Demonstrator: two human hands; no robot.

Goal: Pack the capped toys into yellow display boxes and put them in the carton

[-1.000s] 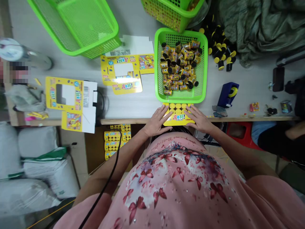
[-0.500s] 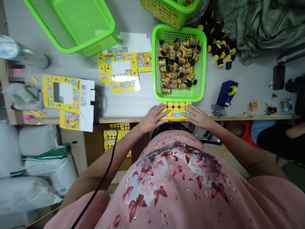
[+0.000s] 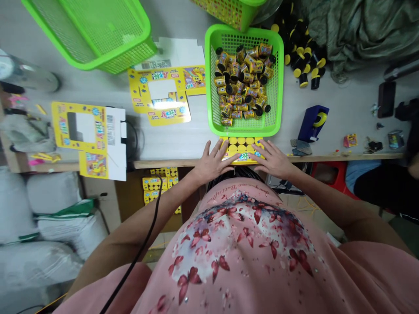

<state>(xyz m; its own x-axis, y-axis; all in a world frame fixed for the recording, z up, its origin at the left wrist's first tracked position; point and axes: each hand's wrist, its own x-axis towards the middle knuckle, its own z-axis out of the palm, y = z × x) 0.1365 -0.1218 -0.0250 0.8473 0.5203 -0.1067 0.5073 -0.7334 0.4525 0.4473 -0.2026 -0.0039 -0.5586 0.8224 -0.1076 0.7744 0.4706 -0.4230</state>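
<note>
At the table's front edge lies a yellow printed box [image 3: 241, 145] whose window shows rows of yellow lids. My left hand [image 3: 214, 161] rests on the box's left end, fingers spread, thumb along its front. On the right end lies my right hand [image 3: 273, 160], its fingers also spread and its thumb over the front panel. Just beyond the box stands a green basket [image 3: 278, 124] holding many small yellow-labelled tubs [image 3: 247, 89] with black ends.
Flat yellow cartons [image 3: 166, 114] lie left of the basket, another carton [image 3: 113, 144] overhangs the front edge. A blue tape dispenser [image 3: 309, 124] stands right. Loose black-and-yellow tubs [image 3: 304, 65] are heaped at back right. A larger green basket [image 3: 108, 61] stands back left.
My fingers have spread wider on the box, and both thumbs have come over its front panel. The box stays at the table edge. The view has shifted slightly.
</note>
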